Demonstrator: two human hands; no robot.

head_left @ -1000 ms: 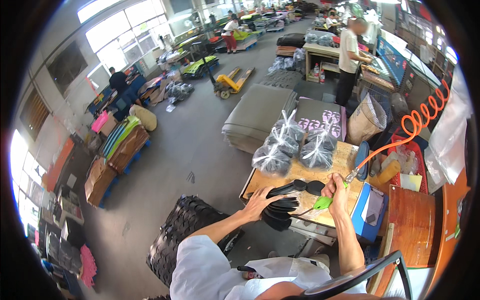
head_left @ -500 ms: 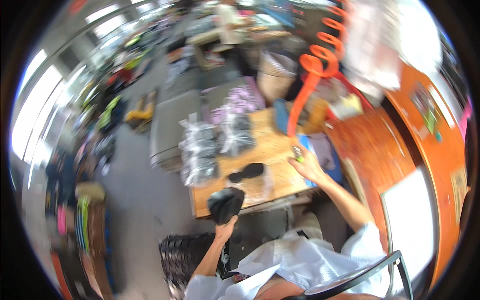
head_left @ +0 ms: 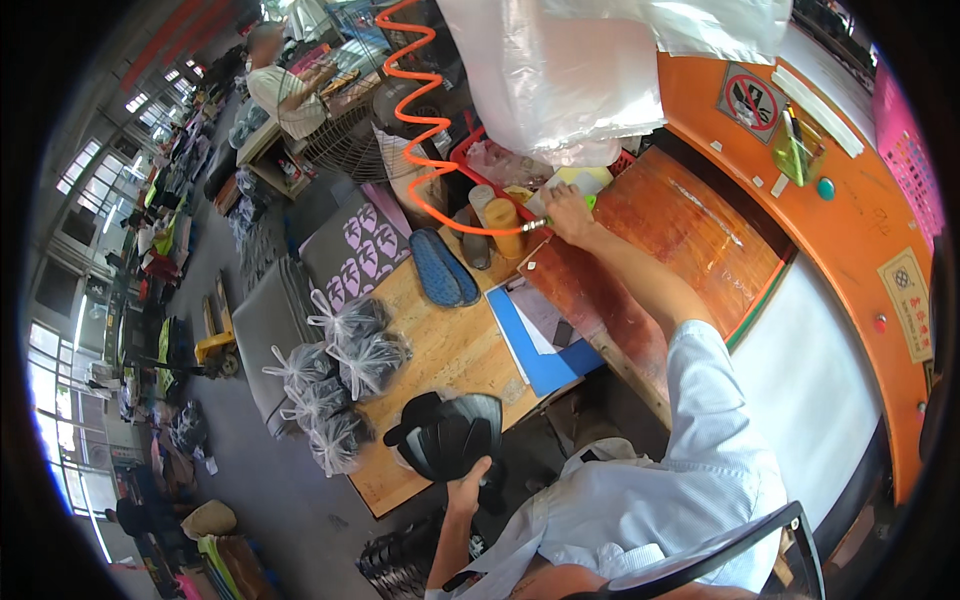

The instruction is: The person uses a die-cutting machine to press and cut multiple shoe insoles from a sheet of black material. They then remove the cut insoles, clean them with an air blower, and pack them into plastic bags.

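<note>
My left hand [head_left: 466, 488] is closed round the near edge of a stack of black, curved, ribbed pads [head_left: 455, 435], held over the front edge of the wooden table [head_left: 440, 355]. The pads' exact kind does not show. Farther right, my right hand [head_left: 570, 214] grips a green air blow gun [head_left: 590, 202], mostly hidden by the fingers. A metal fitting joins it to an orange coiled hose [head_left: 428, 122]. That hand is beside a red basket [head_left: 475, 150] and yellow paper. Two blue insoles [head_left: 440, 268] lie on the table, left of my right arm.
Several tied clear bags of dark pieces [head_left: 335, 440] stand at the table's left. Bottles [head_left: 502, 222] and a blue folder [head_left: 545, 365] lie nearer my right arm. A reddish-brown board [head_left: 690, 230] is at the right. Beyond stands a fan [head_left: 345, 130]; a person [head_left: 280, 85] works there.
My right hand has moved away from me with the air blow gun, toward the red basket. My left hand still holds the black pads. The view has turned right.
</note>
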